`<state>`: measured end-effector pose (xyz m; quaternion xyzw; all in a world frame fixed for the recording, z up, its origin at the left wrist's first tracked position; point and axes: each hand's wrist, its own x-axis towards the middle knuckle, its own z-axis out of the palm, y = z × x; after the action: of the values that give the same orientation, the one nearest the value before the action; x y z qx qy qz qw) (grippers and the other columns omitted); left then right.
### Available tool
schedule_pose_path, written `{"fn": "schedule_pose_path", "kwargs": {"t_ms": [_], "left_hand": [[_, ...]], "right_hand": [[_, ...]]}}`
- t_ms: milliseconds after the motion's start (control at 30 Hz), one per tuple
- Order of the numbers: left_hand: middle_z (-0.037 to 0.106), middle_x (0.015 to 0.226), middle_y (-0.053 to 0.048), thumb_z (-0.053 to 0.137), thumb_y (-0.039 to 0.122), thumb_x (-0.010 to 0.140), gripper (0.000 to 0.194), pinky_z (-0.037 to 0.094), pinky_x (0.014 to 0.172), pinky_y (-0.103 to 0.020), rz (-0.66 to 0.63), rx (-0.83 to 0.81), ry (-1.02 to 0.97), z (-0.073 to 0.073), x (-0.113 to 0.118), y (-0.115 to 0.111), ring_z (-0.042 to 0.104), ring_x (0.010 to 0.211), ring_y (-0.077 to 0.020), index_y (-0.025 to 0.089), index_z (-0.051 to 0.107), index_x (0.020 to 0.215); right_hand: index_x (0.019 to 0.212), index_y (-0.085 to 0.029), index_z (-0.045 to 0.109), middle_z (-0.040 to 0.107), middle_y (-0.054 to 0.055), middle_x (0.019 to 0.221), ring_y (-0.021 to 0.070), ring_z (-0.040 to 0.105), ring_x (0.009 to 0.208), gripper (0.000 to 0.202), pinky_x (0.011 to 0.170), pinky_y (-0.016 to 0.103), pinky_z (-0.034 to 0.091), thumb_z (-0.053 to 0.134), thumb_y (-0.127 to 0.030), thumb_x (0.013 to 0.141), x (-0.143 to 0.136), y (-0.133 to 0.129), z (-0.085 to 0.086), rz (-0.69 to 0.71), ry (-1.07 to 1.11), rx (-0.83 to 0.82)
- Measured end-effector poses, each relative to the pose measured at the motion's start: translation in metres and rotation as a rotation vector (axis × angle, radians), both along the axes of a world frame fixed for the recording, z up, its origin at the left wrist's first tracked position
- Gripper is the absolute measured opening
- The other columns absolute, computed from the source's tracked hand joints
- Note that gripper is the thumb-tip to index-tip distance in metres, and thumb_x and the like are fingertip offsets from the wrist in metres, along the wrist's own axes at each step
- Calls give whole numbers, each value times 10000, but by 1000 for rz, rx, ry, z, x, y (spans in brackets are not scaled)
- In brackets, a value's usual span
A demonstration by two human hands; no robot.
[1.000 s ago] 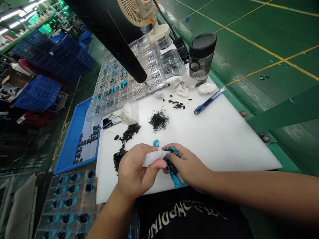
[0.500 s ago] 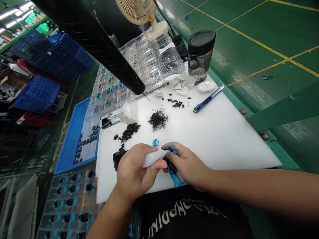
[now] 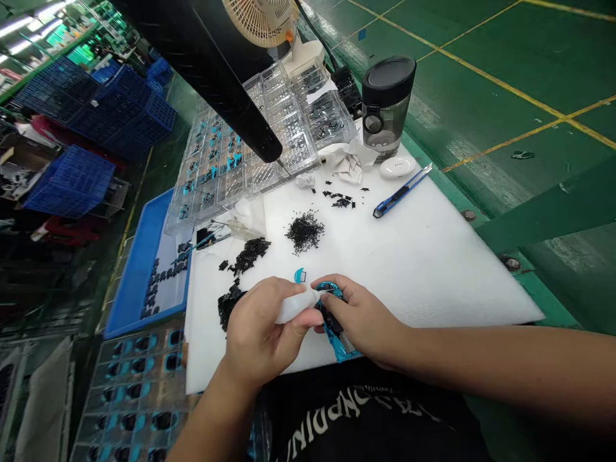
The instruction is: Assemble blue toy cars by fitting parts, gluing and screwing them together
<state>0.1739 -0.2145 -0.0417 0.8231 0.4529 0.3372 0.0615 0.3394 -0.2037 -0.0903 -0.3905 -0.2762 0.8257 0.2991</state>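
Observation:
My left hand (image 3: 264, 321) is closed around a white squeeze bottle (image 3: 292, 306), its thin nozzle pointing right. The tip meets the upper end of a blue and black plastic casing (image 3: 342, 346), though exact contact is too small to tell. My right hand (image 3: 363, 314) grips this casing by its sides, thumb on top near the nozzle. Just beyond the bottle lies a small blue cap piece (image 3: 300, 276) on the white foam board (image 3: 433, 276). Left of my left hand sits a heap of black parts (image 3: 230, 301), partly hidden by the hand.
An electric screwdriver (image 3: 260, 138) hangs over the board. Nearby are tiny black screws (image 3: 305, 232), a utility knife (image 3: 402, 191), a lidded cup (image 3: 387, 109) and clear compartment trays (image 3: 279, 115). A blue tray (image 3: 139, 276) stands left, a fan (image 3: 262, 22) behind.
The hanging screwdriver has swung slightly upward, its bit shifting a little. Both hands, the bottle and the casing keep practically the same position.

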Motion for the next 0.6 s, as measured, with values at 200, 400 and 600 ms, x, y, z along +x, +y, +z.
{"fn": "schedule_pose_path", "kwargs": {"t_ms": [200, 400, 600], "left_hand": [[676, 785, -42, 671, 320, 866, 284, 511, 613, -230, -2, -3, -20, -2, 0, -1, 617, 679, -132, 159, 590, 1085], [676, 780, -34, 672, 342, 864, 289, 518, 604, -228, 6, 11, -10, 1, 0, -2, 620, 659, -127, 168, 598, 1081], [696, 846, -73, 648, 427, 864, 295, 551, 646, -296, 224, 123, -76, 4, -13, -20, 672, 754, -193, 175, 659, 1018]], "right_hand": [[1052, -231, 583, 658, -11, 769, 135, 621, 663, 152, 618, 260, 493, 509, -257, 922, 1, 0, 0, -10, -24, 17], [1025, -228, 592, 653, -8, 770, 137, 609, 641, 140, 607, 265, 495, 567, -272, 894, 0, 0, 0, -28, -12, -4], [1036, -235, 566, 660, 24, 892, 148, 621, 705, 174, 710, 324, 519, 583, -348, 906, -2, -2, -8, -43, 126, -98]]}}
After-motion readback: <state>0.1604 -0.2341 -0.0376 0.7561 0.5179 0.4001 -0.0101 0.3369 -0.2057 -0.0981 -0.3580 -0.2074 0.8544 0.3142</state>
